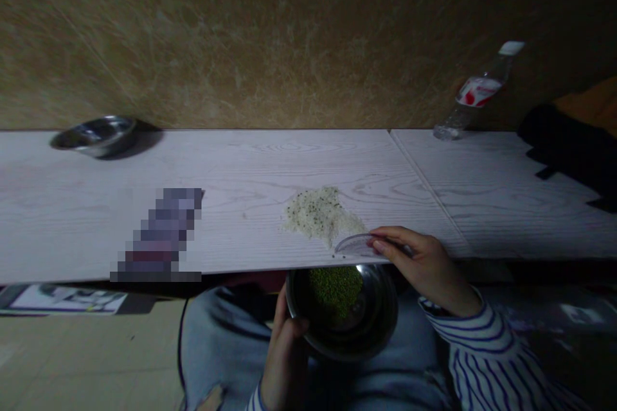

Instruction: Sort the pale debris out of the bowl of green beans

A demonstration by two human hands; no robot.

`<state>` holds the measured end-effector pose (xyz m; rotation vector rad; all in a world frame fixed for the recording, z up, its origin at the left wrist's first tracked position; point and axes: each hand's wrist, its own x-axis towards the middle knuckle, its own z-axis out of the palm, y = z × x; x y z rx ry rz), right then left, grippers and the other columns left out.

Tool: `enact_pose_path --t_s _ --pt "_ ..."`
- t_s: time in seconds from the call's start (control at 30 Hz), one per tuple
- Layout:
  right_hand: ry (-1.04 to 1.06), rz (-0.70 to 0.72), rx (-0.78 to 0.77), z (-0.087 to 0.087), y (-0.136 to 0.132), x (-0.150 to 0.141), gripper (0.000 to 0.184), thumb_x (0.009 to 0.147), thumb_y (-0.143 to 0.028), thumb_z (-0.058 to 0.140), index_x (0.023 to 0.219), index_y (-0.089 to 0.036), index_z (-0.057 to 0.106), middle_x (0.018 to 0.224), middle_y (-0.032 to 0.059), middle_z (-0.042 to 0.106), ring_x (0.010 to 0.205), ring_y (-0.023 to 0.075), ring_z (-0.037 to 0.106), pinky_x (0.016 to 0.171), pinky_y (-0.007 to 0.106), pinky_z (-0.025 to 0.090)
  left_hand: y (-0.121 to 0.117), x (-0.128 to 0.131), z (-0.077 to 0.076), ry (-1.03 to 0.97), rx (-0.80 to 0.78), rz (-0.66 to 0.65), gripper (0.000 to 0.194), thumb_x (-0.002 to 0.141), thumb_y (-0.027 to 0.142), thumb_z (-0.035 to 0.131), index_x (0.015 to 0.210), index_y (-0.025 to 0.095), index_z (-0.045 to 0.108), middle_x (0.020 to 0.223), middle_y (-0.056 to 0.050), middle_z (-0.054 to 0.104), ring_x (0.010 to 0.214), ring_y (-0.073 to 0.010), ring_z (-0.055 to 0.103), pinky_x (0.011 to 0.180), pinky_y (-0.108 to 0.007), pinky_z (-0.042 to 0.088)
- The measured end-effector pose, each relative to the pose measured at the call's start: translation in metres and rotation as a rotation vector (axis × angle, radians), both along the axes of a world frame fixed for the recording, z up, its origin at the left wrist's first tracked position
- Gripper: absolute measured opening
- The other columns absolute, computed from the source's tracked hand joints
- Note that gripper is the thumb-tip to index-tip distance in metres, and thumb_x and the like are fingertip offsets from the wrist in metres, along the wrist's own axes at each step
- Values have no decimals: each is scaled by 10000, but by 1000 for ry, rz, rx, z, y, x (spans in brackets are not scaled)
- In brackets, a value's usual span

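From here, the left hand (284, 334) is gripping the steel bowl (378, 305) of green beans (336, 290) at lower centre, while the right hand (429, 260) is pinching a clear disc (354, 244) beside the speckled rice pile (313, 215) mid-frame. Scraping seems to be getting underway; the next stroke is probably calling for a low, flat edge.

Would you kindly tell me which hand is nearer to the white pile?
Right: the right hand is close by the white pile, on its near right side; the left hand is farther off, holding the bowl below.
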<state>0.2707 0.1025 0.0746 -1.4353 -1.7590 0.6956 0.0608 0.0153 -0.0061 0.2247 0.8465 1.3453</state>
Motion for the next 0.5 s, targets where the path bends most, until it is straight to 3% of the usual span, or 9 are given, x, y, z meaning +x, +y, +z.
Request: enact_pose_path --t_s 0.37,0.5 --pt "-96 81 92 -4 -16 -12 166 894 -271 636 1018 -262 746 945 3 793 854 170 735 789 285 581 2 3 0 -54 26 6 628 681 195 632 1303 287 637 1347 -58 656 1345 -351 473 1108 -504 353" --pt "-102 -8 127 -5 -16 -12 175 903 -288 626 1023 -246 745 958 20 792 865 179 737 793 288 585 2 0 -6 -53 -11 15 615 672 195 641 1277 309 657 1305 -50 682 1321 -354 497 1120 -509 333"
